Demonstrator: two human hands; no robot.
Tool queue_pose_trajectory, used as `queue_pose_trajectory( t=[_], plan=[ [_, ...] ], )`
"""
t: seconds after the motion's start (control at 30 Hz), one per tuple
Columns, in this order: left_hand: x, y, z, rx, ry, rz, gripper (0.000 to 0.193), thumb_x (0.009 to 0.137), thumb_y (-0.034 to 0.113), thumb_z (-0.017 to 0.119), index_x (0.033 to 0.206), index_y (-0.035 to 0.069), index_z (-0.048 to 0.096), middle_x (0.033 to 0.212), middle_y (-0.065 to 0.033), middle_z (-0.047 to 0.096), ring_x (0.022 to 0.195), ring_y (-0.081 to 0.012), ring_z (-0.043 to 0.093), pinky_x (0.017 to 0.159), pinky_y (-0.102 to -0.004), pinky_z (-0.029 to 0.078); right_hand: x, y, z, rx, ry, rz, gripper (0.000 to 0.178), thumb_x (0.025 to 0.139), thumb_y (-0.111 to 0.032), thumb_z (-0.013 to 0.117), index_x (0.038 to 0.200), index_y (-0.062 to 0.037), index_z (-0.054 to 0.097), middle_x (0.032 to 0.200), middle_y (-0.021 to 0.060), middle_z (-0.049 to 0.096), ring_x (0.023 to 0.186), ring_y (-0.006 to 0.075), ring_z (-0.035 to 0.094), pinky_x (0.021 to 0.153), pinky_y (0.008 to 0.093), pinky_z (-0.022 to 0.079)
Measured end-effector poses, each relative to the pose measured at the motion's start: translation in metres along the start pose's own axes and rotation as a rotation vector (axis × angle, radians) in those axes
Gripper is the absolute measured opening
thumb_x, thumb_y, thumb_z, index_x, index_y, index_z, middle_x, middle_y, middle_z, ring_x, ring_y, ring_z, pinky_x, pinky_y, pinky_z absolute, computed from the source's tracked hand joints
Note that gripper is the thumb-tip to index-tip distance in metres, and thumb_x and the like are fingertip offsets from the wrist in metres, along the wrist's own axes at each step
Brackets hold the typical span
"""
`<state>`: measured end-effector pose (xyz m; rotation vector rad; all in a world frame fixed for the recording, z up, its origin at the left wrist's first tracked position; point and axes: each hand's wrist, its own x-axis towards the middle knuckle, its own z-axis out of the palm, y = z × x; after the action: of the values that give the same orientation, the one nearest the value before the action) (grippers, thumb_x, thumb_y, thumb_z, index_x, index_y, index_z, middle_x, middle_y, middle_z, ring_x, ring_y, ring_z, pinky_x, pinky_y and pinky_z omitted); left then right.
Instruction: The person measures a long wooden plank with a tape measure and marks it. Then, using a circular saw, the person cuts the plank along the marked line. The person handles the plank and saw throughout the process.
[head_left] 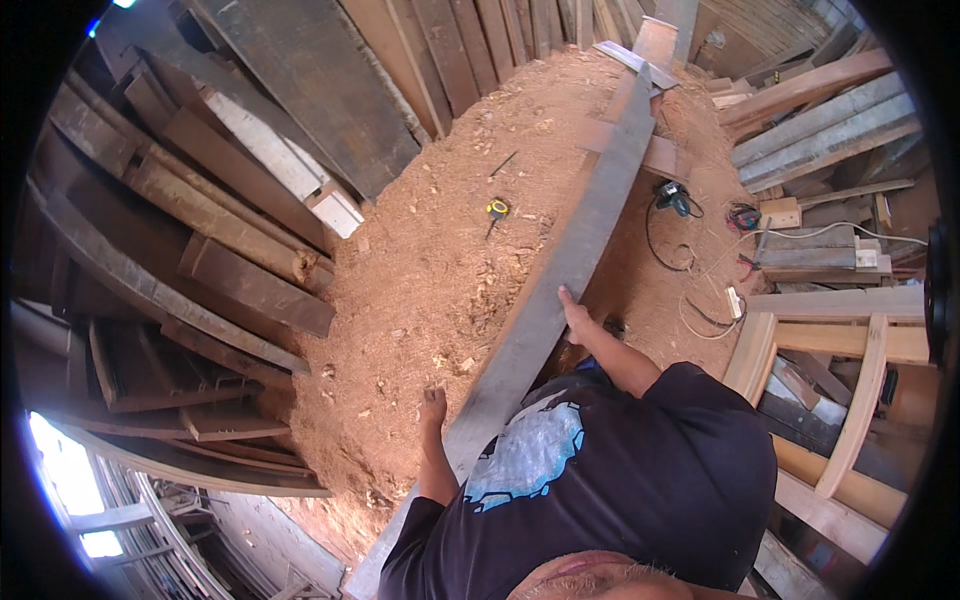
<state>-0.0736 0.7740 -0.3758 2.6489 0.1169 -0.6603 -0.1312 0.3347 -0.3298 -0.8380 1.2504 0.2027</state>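
Note:
A long grey wooden plank (600,215) runs from beside my body up to the far end of the work area. My right hand (575,314) grips its right edge, thumb on the top face and the other fingers hidden below. My left hand (432,407) is closed in the air just left of the plank, and what it holds, if anything, is too small to make out. Beneath the plank's far part lies a short crosswise board (660,155).
Sawdust covers the floor, where a yellow-black tape measure (497,209) lies. A corded power tool (673,198) and a white power strip (735,303) with loose cables lie to the right. Boards (300,90) lean at left; a pale wooden frame (850,400) stands near right.

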Motion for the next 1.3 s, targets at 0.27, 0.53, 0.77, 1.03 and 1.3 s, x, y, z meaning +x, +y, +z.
queue_pose_trajectory(
  t=[0.27,0.53,0.77,1.03,1.3],
  plan=[
    [0.024,0.178,0.014,-0.131,-0.056,0.296,0.046,0.097,0.042,0.053,0.119,0.003,0.059,0.113,-0.0287,0.064,0.108,-0.047,0.062,0.094,-0.0496,0.048,0.029,0.0,-0.046,-0.392,-0.247,-0.085,0.075,0.086,-0.054,0.073,0.134,-0.0005,0.053,0.131,0.0157,0.057,0.114,0.0332,0.059,0.094,0.0509,0.049],
    [0.009,0.285,0.079,0.115,0.114,0.327,0.073,0.088,0.059,0.061,0.132,0.001,0.049,0.121,-0.0335,0.061,0.115,-0.0466,0.06,0.101,-0.0503,0.045,0.066,-0.085,-0.163,-0.519,-0.265,-0.239,0.033,0.096,-0.039,0.063,0.083,-0.0092,0.061,0.064,-0.0015,0.055,0.049,0.0104,0.05,0.04,0.0275,0.033],
    [-0.006,0.346,0.066,0.141,-0.071,0.081,0.09,0.072,0.059,0.08,0.133,-0.001,0.054,0.124,-0.0285,0.064,0.119,-0.0401,0.061,0.101,-0.0462,0.048,0.108,-0.155,-0.333,-0.18,-0.003,-0.222,0.023,0.095,-0.031,0.065,0.084,-0.0119,0.057,0.063,-0.0027,0.052,0.047,0.0098,0.049,0.036,0.0267,0.032],
    [0.016,0.358,0.065,0.146,-0.141,-0.011,0.089,0.072,0.054,0.083,0.134,-0.002,0.052,0.126,-0.0294,0.062,0.12,-0.0409,0.061,0.1,-0.046,0.049,0.134,-0.197,-0.391,-0.07,0.032,-0.319,0.023,0.096,-0.029,0.064,0.089,-0.0085,0.054,0.069,-0.0001,0.056,0.047,0.0095,0.049,0.037,0.0271,0.035],
    [0.077,0.559,0.12,0.014,0.156,0.269,0.1,0.073,0.056,0.081,0.143,-0.002,0.039,0.134,-0.0334,0.053,0.127,-0.048,0.05,0.107,-0.052,0.041,0.176,-0.198,-0.353,-0.554,-0.04,-0.406,0.026,0.095,-0.029,0.06,0.086,-0.004,0.064,0.071,0.0021,0.062,0.057,0.014,0.058,0.048,0.0307,0.044]
  ],
)
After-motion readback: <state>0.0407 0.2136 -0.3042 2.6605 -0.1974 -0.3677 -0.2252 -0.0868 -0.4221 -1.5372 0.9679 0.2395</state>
